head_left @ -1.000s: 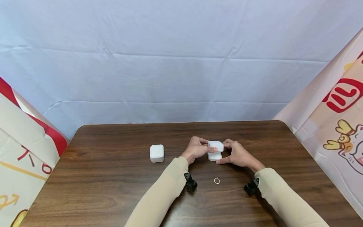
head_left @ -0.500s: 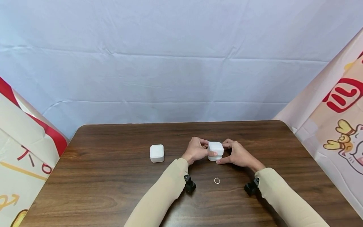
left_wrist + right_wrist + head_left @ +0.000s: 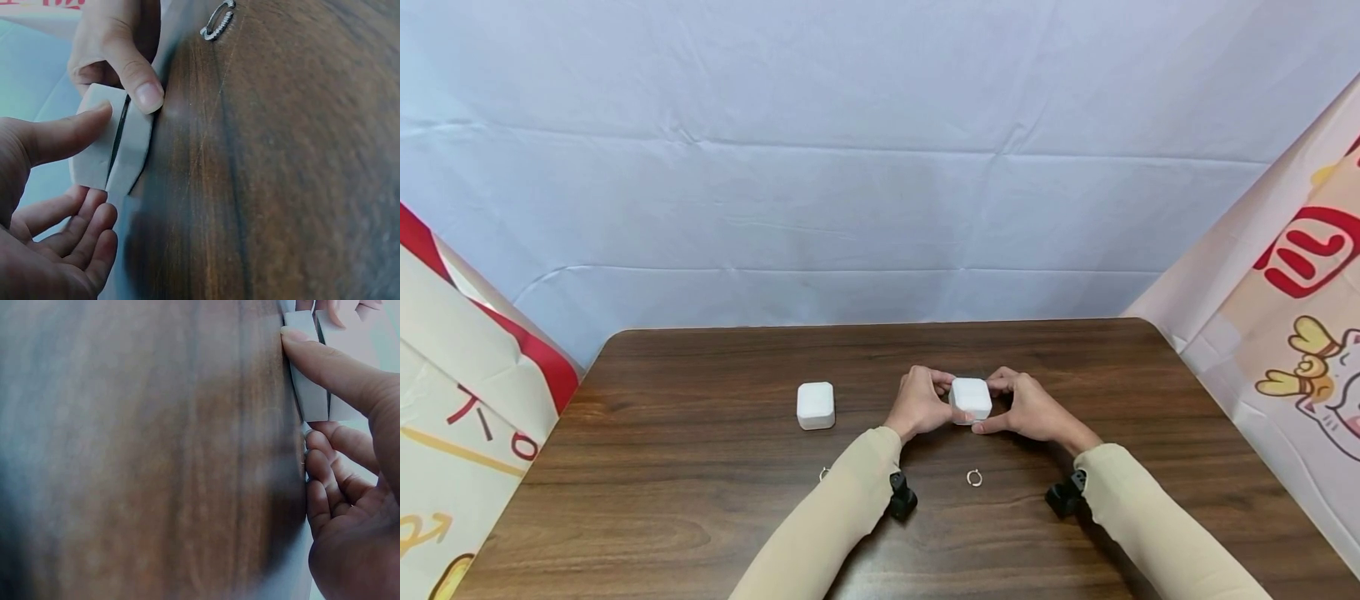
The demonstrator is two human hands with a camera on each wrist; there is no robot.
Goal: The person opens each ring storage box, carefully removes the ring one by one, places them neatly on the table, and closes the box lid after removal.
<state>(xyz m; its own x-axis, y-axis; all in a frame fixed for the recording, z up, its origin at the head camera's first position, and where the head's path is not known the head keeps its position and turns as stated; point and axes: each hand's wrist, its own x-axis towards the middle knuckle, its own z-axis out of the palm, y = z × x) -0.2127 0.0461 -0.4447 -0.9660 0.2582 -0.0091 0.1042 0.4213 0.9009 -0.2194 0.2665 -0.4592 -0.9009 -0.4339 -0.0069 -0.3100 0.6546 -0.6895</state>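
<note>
Both hands are at a small white jewelry box (image 3: 971, 398) with rounded corners, right of the table's middle. My left hand (image 3: 920, 402) grips its lid (image 3: 95, 147), thumb on the near face and fingers at the side. On the opposite side my right hand (image 3: 1026, 408) pinches the base (image 3: 310, 384) near the table. A thin dark gap runs between lid and base, wider toward one end in the left wrist view. The box's inside is hidden. Nearer the front lies a small ring (image 3: 974, 477), which appears silvery and studded with stones in the left wrist view.
A second white box (image 3: 816, 406) stands closed to the left of my left hand. Another small ring (image 3: 823, 473) peeks out beside my left sleeve (image 3: 842, 500), which partly covers it. The brown wooden table (image 3: 685, 467) ends at a pale cloth backdrop (image 3: 850, 208).
The lid, tilted up a second ago, has swung down over the base under my left hand. My right hand has stayed in place. A second ring now shows beside the left sleeve.
</note>
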